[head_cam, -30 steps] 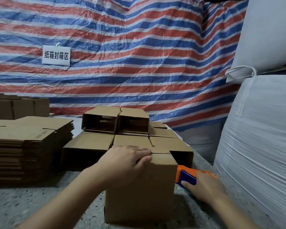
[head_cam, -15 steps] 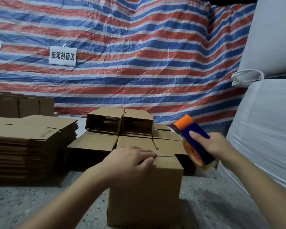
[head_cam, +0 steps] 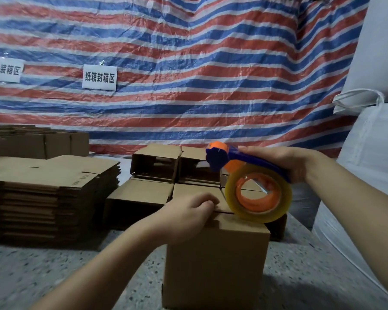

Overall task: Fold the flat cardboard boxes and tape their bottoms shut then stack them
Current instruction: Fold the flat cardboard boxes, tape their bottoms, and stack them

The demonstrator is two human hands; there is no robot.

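Observation:
A folded cardboard box stands upright on the speckled table in front of me. My left hand lies flat on its top, pressing the closed flaps down. My right hand grips the blue handle of an orange and blue tape dispenser, which holds a roll of clear tape. The roll hovers over the box's top right edge, touching or nearly touching it. Behind the box, several folded boxes lie in two layers. A thick pile of flat cardboard boxes sits at the left.
Large white bulk sacks crowd the right side. A red, white and blue striped tarp with two paper signs hangs behind. More cardboard boxes stand at the far left. The speckled table shows at the lower left.
My right hand has lifted the tape dispenser from the table at the box's right and brought it over the box's top. My left hand has stayed on the flaps.

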